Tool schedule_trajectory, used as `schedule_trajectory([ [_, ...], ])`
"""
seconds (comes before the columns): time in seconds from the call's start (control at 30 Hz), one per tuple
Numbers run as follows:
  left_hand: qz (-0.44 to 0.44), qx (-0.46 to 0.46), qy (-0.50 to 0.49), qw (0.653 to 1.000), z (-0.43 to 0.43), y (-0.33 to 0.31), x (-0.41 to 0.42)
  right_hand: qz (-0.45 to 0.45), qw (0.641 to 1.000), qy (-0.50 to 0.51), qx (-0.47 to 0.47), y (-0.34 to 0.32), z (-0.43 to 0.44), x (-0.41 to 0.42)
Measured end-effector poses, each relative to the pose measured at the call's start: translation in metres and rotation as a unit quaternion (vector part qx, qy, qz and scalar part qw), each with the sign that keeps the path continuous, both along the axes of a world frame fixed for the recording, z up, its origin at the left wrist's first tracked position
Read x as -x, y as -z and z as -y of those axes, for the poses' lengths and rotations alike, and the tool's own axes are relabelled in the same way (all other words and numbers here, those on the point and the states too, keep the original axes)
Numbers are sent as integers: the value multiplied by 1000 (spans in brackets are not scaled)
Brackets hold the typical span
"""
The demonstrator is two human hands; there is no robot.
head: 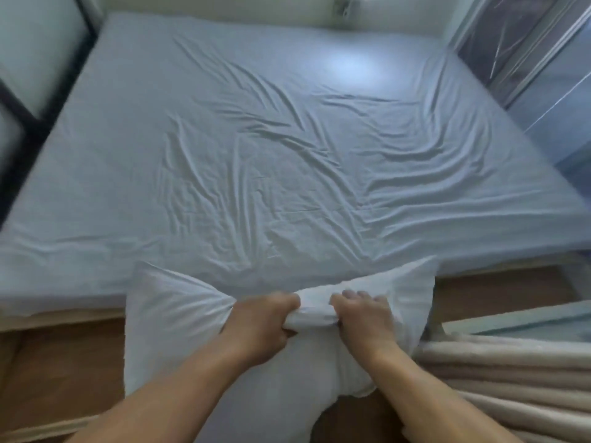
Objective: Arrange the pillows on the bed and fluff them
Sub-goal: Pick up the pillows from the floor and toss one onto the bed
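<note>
A white pillow (172,327) hangs in front of me at the near edge of the bed (287,139), over the wooden floor. My left hand (259,327) and my right hand (364,321) both grip a bunched fold of its top middle, close together, knuckles up. The pillow sags on both sides of the grip. The bed carries only a wrinkled pale sheet; no other pillow shows on it.
A dark metal frame (28,116) stands along the bed's left side. A glass door or window (518,46) lies at the right. Beige folded bedding or curtain (511,378) is piled at the lower right. Wooden floor (60,372) runs along the near edge.
</note>
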State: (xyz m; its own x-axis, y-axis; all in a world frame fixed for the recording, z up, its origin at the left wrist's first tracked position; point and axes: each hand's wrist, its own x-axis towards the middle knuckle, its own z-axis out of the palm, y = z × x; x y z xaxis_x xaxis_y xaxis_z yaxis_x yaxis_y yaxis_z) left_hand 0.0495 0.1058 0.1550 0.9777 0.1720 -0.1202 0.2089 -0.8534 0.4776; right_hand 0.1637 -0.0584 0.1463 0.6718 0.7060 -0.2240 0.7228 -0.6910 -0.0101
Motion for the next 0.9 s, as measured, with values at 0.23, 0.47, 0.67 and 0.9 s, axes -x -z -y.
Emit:
schedule_trajectory([
  [0.23, 137, -53, -230, 962, -137, -120, -112, 129, 982, -2, -139, -157, -153, -119],
  [0.47, -52, -163, -224, 959, -186, -111, -132, -19, 995, -5, -96, -134, -174, -138],
  [0.67, -126, -85, -234, 960, -189, -48, -93, -74, 997, -5, -24, -61, -161, -105],
  [0.9, -155, -11, -214, 964, -170, 16, -20, -133, 991, 28, 11, 7, -161, -22],
])
